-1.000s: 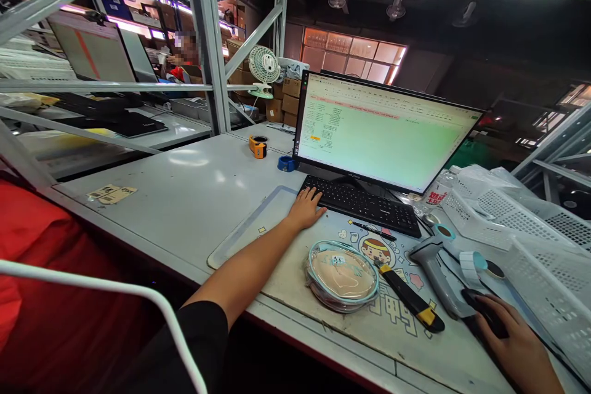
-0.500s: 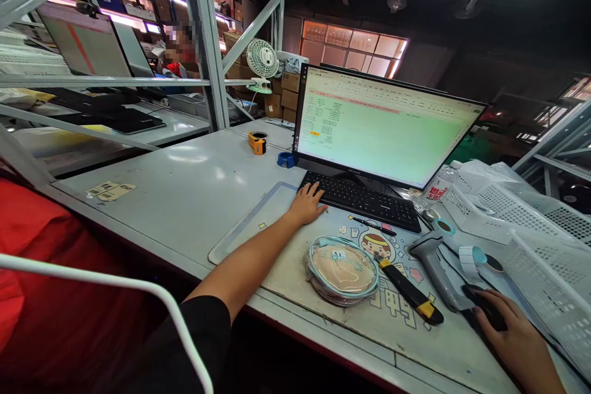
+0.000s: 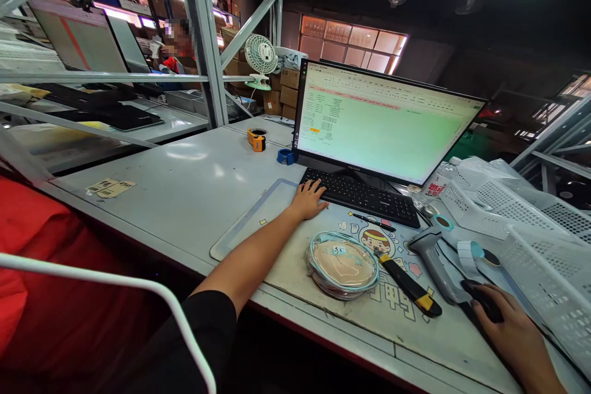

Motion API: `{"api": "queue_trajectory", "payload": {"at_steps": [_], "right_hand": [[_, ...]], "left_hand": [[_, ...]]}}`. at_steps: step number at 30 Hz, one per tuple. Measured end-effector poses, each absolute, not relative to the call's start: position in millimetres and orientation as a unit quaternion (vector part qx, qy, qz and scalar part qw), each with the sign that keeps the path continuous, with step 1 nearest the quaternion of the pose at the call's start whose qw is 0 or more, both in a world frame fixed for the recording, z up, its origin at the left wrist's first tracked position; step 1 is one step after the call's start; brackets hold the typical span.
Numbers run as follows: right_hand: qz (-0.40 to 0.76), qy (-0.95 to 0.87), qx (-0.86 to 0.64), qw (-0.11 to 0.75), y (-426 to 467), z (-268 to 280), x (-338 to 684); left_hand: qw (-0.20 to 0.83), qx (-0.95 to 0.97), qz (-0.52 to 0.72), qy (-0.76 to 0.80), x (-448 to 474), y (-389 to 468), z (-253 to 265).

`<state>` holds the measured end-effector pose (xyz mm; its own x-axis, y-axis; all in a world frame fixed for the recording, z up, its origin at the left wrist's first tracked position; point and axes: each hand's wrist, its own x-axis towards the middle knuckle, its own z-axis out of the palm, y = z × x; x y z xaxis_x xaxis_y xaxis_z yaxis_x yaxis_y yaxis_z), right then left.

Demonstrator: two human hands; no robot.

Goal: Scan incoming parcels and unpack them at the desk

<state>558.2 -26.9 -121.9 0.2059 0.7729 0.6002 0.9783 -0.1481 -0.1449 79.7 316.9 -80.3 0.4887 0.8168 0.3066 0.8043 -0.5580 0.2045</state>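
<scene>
My left hand (image 3: pixel 306 201) rests with spread fingers on the left end of a black keyboard (image 3: pixel 364 197). At the lower right, my right hand (image 3: pixel 508 320) is wrapped over a black computer mouse (image 3: pixel 482 300). Behind the keyboard stands a monitor (image 3: pixel 383 123) with a spreadsheet on its screen. Between my hands lie a round clear pouch with light blue trim (image 3: pixel 342 265), a black and yellow utility knife (image 3: pixel 410 286) and a black pen (image 3: pixel 373 222). A grey barcode scanner (image 3: pixel 436 265) lies just left of the mouse.
White perforated baskets (image 3: pixel 549 283) crowd the right side. Tape rolls, one orange (image 3: pixel 257 140) and one blue (image 3: pixel 285 157), sit left of the monitor. A small fan (image 3: pixel 261 55) is beside the metal rack post (image 3: pixel 203 37). Another person (image 3: pixel 180 49) is beyond the rack.
The view has shifted very slightly. Both hands stay in place on the keyboard and the mouse, and the objects on the desk have not moved.
</scene>
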Motion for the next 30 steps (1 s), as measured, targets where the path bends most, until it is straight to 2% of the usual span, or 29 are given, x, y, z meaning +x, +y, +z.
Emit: {"api": "queue_trajectory", "payload": {"at_steps": [30], "right_hand": [[-0.204,-0.595,-0.738,0.246,-26.9,-124.7,562.9]], "left_hand": [[0.029,0.865,0.178,0.469,80.0,314.4,-75.6]]}}
